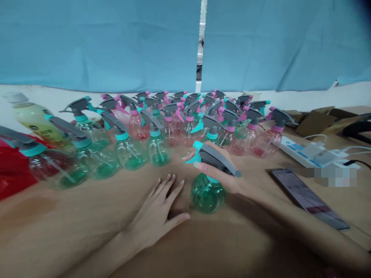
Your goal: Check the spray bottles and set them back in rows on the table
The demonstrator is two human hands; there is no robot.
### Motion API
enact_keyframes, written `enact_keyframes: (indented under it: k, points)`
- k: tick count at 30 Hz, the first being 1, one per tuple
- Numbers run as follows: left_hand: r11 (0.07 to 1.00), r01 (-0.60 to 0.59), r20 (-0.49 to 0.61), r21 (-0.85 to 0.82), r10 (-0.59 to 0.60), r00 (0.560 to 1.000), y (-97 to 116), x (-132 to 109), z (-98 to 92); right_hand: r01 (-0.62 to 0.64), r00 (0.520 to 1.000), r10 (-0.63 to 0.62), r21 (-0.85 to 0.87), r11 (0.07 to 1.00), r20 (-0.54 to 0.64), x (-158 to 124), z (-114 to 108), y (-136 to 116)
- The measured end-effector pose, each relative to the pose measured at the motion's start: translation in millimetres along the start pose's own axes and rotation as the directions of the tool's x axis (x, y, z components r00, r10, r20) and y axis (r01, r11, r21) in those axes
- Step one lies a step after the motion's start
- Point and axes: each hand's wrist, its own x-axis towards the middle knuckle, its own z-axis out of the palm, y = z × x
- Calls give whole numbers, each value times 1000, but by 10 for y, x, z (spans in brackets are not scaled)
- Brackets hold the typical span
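Note:
My right hand (223,175) is wrapped round the neck of a green spray bottle (208,195), just under its grey head with a teal nozzle and trigger. The bottle is upright, tilted slightly if at all; whether its base touches the table I cannot tell. My left hand (162,208) lies flat on the wooden table (95,224), fingers spread, to the left of that bottle and apart from it. Nearest beyond my hands stand other green spray bottles (158,150) with teal collars. Pink spray bottles (268,141) with grey heads crowd in among them.
At the far left a drink bottle (37,119) with a white cap stands by a red bag (17,166). On the right lie a phone (308,199), a white power strip (304,150) with cables, and cardboard (319,121). Blue cloth (116,46) hangs behind.

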Motion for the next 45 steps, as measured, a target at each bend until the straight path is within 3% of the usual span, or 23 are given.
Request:
enact_keyframes:
  k: [8, 20, 32, 45]
  points:
    - [1000, 11, 10, 9, -11, 1000, 20, 3, 20, -31, 999, 32, 42, 999, -19, 4, 49, 105]
    - [999, 14, 23, 36, -15, 1000, 38, 5, -6, -5, 999, 2, -88, 996, -41, -7, 28, 81]
    - [996, 11, 42, 84, -14, 999, 34, 28, -19, 29, 999, -29, 33, 999, -25, 2, 54, 134]
    - [994, -1, 35, 108, -3, 999, 16, 14, 5, 32, 998, -34, -41, 999, -56, 19, 49, 138]
